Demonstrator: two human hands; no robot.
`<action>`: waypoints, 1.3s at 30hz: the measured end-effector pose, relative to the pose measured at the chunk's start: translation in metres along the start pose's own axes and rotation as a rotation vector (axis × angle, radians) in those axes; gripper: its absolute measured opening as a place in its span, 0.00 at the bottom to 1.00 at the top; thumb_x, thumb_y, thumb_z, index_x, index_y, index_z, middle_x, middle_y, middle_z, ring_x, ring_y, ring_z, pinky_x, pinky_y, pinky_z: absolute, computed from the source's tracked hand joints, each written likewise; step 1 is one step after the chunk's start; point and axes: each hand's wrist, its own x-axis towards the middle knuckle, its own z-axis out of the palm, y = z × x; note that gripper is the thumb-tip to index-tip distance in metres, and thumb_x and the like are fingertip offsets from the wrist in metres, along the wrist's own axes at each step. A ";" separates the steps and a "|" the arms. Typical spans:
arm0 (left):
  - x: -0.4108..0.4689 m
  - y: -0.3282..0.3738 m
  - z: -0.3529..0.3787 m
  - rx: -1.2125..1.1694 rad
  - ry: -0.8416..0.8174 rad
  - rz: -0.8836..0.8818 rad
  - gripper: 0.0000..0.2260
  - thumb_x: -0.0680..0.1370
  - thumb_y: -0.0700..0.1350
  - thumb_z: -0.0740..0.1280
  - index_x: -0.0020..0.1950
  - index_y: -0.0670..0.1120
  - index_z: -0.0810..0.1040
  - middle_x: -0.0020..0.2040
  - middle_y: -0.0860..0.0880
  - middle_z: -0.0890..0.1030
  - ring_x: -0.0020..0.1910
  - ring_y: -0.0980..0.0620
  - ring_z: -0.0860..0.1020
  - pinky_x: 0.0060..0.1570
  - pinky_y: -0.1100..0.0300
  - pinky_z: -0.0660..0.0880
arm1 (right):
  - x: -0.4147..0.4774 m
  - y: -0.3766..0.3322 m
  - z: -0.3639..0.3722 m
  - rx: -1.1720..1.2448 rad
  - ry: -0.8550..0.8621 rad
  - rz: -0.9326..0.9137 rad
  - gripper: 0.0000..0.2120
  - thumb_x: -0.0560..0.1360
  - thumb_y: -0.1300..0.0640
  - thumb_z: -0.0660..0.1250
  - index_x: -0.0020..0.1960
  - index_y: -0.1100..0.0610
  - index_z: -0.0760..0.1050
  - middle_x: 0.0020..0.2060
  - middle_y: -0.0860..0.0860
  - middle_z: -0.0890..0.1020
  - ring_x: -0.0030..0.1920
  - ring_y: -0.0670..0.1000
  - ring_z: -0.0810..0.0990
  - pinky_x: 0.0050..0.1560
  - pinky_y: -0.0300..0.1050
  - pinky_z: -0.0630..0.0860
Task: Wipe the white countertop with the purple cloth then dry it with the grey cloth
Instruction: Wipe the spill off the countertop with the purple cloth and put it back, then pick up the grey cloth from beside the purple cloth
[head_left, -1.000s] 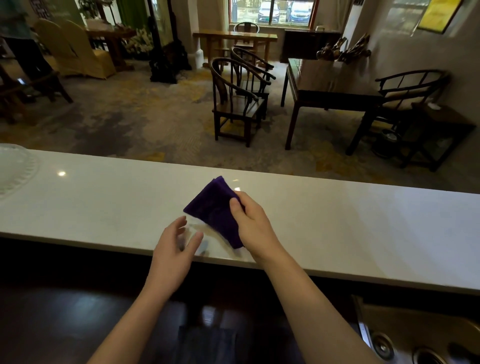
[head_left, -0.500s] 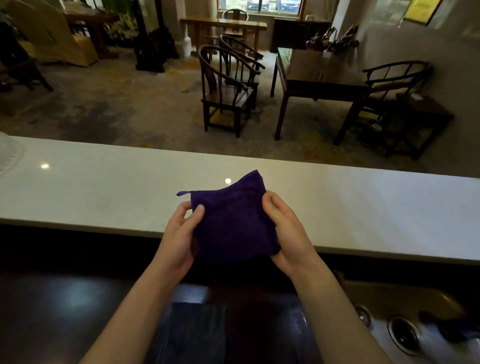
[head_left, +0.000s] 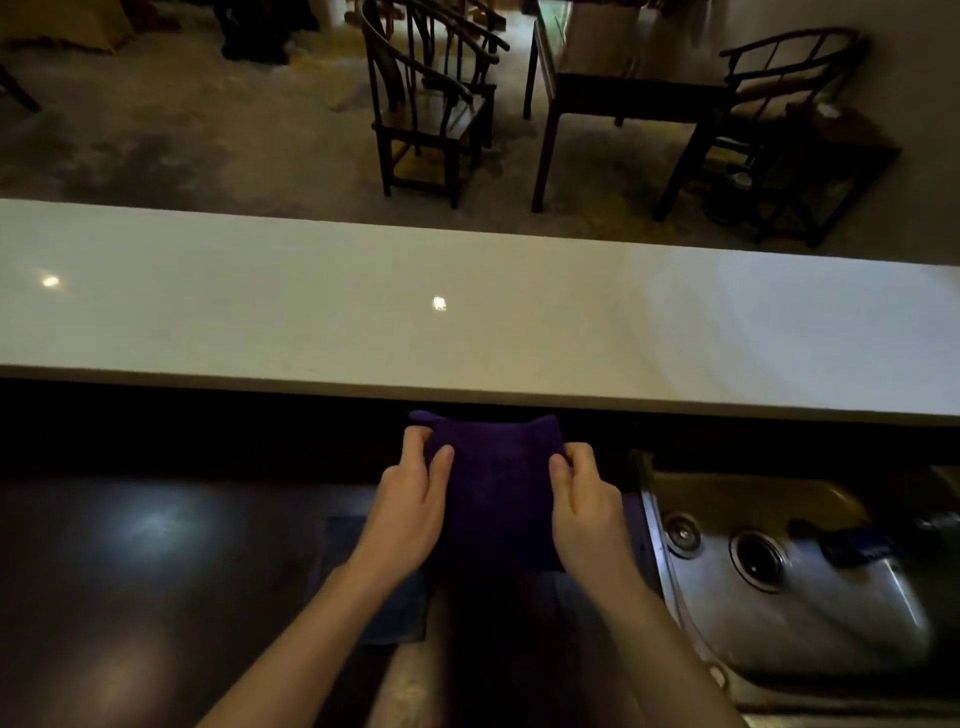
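The purple cloth (head_left: 493, 488) is folded into a rough square and held in the air below the near edge of the white countertop (head_left: 311, 312). My left hand (head_left: 410, 504) grips its left side and my right hand (head_left: 582, 499) grips its right side. The long white countertop runs across the view with nothing on its visible part. A dark greyish cloth (head_left: 384, 613) lies flat on the dark lower counter under my left forearm, partly hidden.
A steel sink (head_left: 779, 571) with a drain sits at the lower right. The dark lower counter (head_left: 130, 571) stretches to the left. Beyond the white countertop stand wooden chairs (head_left: 426, 104) and a dark table (head_left: 613, 88).
The purple cloth left the white countertop. Both hands took hold of it and drew it back and down, below the countertop's near edge, while the view tilted downward.
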 end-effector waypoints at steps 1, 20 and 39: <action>-0.006 -0.010 0.009 -0.008 -0.025 -0.043 0.07 0.82 0.55 0.56 0.56 0.55 0.68 0.43 0.48 0.83 0.40 0.52 0.82 0.39 0.46 0.79 | -0.005 0.013 0.005 -0.008 -0.018 0.041 0.07 0.84 0.48 0.53 0.53 0.47 0.69 0.35 0.46 0.79 0.33 0.43 0.78 0.27 0.33 0.69; -0.034 -0.099 0.095 0.417 -0.194 -0.328 0.12 0.81 0.45 0.58 0.64 0.44 0.68 0.55 0.42 0.80 0.51 0.42 0.80 0.49 0.47 0.78 | -0.038 0.131 0.065 -0.228 -0.168 0.311 0.10 0.84 0.56 0.56 0.62 0.56 0.72 0.49 0.56 0.82 0.47 0.57 0.82 0.44 0.49 0.77; -0.064 -0.133 -0.001 0.333 0.194 -0.240 0.13 0.76 0.44 0.70 0.59 0.43 0.77 0.53 0.48 0.79 0.53 0.48 0.78 0.55 0.61 0.72 | -0.050 0.087 0.089 -0.240 -0.050 0.151 0.16 0.77 0.59 0.69 0.65 0.57 0.74 0.61 0.56 0.77 0.64 0.56 0.72 0.65 0.52 0.69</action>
